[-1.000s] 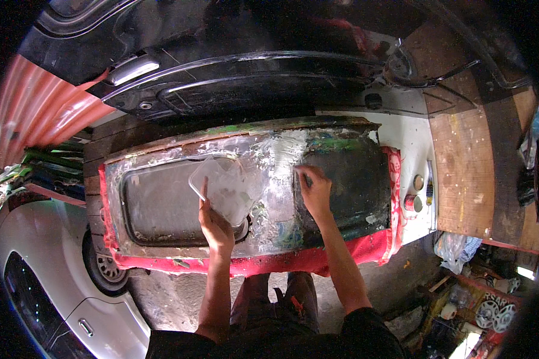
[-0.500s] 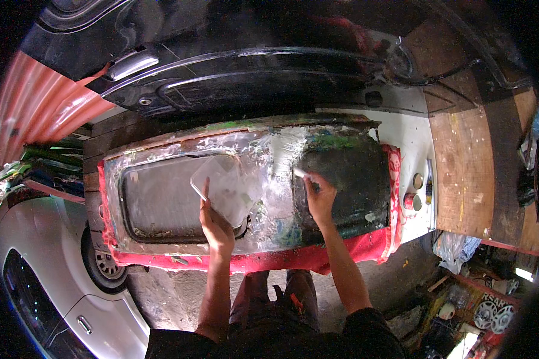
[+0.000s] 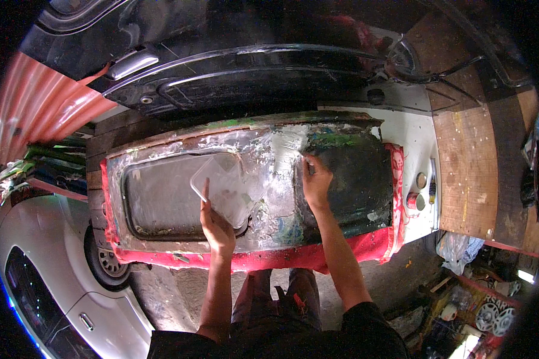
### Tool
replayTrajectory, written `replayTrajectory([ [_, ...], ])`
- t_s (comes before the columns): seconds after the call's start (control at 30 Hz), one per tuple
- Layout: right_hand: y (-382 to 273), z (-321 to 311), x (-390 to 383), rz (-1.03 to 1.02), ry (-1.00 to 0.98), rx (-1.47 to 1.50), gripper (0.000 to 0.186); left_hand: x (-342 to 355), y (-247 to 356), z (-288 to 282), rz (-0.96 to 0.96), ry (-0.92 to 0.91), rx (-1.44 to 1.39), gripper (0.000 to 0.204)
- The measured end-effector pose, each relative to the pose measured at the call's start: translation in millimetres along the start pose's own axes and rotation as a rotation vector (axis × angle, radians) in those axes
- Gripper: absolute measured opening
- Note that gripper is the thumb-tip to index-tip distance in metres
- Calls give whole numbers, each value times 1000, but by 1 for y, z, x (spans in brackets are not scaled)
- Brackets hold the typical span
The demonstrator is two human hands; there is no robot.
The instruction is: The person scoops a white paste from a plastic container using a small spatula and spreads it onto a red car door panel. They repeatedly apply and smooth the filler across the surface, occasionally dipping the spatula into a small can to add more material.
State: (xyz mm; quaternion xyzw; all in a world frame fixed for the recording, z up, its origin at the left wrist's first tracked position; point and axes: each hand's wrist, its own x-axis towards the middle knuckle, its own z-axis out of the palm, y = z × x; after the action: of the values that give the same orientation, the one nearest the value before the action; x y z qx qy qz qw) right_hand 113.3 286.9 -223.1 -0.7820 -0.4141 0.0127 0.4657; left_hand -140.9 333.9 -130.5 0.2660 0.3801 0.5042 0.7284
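My left hand [image 3: 217, 230] grips a clear plastic sheet [image 3: 224, 188] with rounded corners, holding it up over the left part of a worn vehicle panel [image 3: 156, 242]. Smears cloud the see-through surface. With its fingers pinched, my right hand [image 3: 317, 182] is at the panel's upper middle, by the edge of a white filler patch [image 3: 288, 141]. What those fingers hold is mostly hidden; a small pale tip shows at them. The panel has a grey recess [image 3: 167, 197] on the left and a dark recess [image 3: 356, 185] on the right.
Red cloth [image 3: 263, 261] lies under the panel. Beyond stands a black vehicle body [image 3: 251, 72]. On the white surface at right are a small tin [image 3: 414, 200] and a round lid [image 3: 421, 180]. A silver car [image 3: 54, 251] stands at left; clutter [image 3: 473, 311] fills the lower right.
My right hand has moved up a little, to the white patch's edge. The pale tip in its fingers shows less than before. My left hand and the clear sheet stay nearly still.
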Motion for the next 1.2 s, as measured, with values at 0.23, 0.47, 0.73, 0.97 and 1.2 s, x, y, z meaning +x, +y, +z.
replayTrajectory([
  [0.23,-1,-21,-19,-55,-167,175,14,3,-2,-6,18,-10,18,67],
  [0.47,7,-12,1,-12,-85,129,14,4,-6,-12,25,-49,9,68],
  [0.73,-3,-28,-18,-217,-355,21,25,-4,-7,-7,19,-23,18,68],
  [0.97,1,-42,-19,-114,-220,112,17,-5,-7,-4,2,16,-10,70],
  [1.2,-3,-16,-7,-181,-231,-27,20,-8,-4,-5,21,-5,23,67],
])
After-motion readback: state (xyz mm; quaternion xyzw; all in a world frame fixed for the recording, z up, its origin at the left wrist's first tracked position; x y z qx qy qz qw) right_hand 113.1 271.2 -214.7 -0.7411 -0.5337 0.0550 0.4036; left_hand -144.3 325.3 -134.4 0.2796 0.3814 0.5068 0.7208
